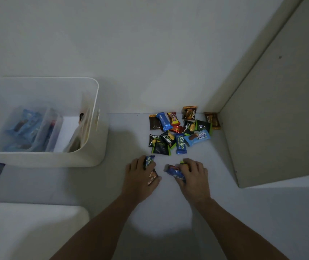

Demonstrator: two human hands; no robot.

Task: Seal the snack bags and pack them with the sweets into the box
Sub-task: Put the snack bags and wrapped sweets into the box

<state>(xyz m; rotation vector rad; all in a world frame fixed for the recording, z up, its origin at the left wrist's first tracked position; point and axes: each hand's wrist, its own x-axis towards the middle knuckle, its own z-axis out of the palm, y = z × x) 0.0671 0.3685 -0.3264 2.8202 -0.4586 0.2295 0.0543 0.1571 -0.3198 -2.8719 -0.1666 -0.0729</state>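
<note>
Hidden: both hands cover most of what they hold, so only corners of wrappers poke out, and how many sweets each one has is impossible to count. The dim light blurs the contents of the box.
Left hand: the left hand (140, 174) sits at 6 o'clock from the pile, fingers curled over a blue Kalpa wrapper (149, 160) and a coppery foil wrapper (152, 177), pressing them to the shelf surface (123, 132).
Right hand: the right hand (193, 174) is just beside it at 3 o'clock, clenched on a blue wrapper (175, 172) with a yellow-green scrap showing at the knuckles.
Pile of sweets: the pile of sweets (180, 131) lies loose in the back corner, at 12 o'clock from the hands: dark Nextar packs, blue Kalpa bars, a light-blue pack, red and brown pieces, overlapping each other.
Box: the white plastic box (97, 102) stands at 9 o'clock from the pile, well apart, open-topped, its left end cut off by the frame.
In the box: clear snack bags (35, 128) stand upright inside, hazy, whether sealed I cannot tell.
Bottom left: a white lid (29, 228), cropped at the edge.
</note>
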